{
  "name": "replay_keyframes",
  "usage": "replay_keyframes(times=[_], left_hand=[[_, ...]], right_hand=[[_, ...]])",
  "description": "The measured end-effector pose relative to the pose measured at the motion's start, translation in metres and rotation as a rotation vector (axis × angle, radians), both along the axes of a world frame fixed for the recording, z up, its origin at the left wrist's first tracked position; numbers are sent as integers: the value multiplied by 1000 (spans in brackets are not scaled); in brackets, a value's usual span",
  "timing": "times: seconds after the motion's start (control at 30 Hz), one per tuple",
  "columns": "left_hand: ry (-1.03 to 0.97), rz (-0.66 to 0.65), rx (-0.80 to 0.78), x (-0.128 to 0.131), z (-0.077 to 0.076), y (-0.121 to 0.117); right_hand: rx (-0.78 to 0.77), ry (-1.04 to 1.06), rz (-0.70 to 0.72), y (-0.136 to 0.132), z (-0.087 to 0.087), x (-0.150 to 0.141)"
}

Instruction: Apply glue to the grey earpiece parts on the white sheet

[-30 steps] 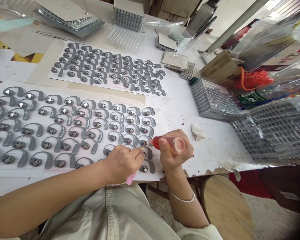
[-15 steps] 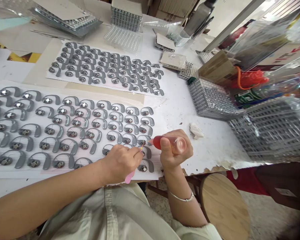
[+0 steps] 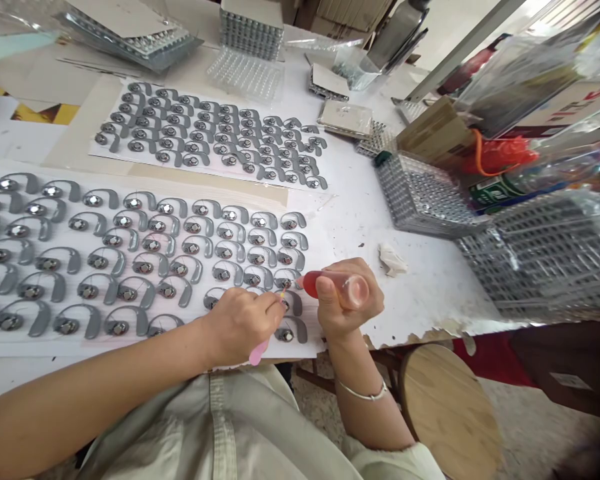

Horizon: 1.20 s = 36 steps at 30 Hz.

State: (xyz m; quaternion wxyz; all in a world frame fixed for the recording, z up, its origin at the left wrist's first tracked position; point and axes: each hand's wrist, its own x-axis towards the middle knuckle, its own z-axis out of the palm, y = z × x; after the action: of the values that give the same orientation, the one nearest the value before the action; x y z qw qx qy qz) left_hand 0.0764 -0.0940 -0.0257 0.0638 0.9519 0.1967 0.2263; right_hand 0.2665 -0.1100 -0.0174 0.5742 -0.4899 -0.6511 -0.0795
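Note:
Rows of grey ear-hook earphone parts (image 3: 96, 291), each with a shiny round module and thin wire, lie on a white sheet (image 3: 260, 189) before me. My right hand (image 3: 347, 303) is wrapped round a squeeze bottle (image 3: 330, 287) of reddish liquid, tipped on its side with its nozzle pointing left. The nozzle tip is at one part (image 3: 285, 280) in the rightmost column; whether it touches cannot be told. My left hand (image 3: 247, 323) pinches a thin tool with a pink handle (image 3: 258, 353). Its yellowish tip is close to the same part.
A second sheet of similar parts (image 3: 220, 139) lies farther back. Stacked clear trays (image 3: 425, 197) and a large wrapped tray stack (image 3: 545, 260) stand on the right. A crumpled tissue (image 3: 393, 260) lies beside my right hand. A round wooden stool (image 3: 450, 413) stands below the table's ragged edge.
The bottle and my right hand have shifted very slightly left, and the nozzle stays by the same part. My left hand is nearly still. The whole view has shifted a little.

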Motion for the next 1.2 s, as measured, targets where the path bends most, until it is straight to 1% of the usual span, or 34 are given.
replay_keyframes(times=[0.27,0.6,0.77,0.93,1.1,1.2], left_hand=[[-30,-11,-25,-1,-3,0],[-46,4,-28,0,-1,2],[-25,19,-102,-2,2,4],[-58,27,-164,-2,1,5],[-123,39,-203,-2,3,6],[-182,42,-272,-3,6,6]], right_hand=[[12,-26,-6,0,1,1],[-5,-14,19,-2,1,2],[-20,-9,27,-3,3,2],[-6,-20,30,-3,3,1],[16,-41,30,-2,3,1],[13,-28,41,-3,3,1]])
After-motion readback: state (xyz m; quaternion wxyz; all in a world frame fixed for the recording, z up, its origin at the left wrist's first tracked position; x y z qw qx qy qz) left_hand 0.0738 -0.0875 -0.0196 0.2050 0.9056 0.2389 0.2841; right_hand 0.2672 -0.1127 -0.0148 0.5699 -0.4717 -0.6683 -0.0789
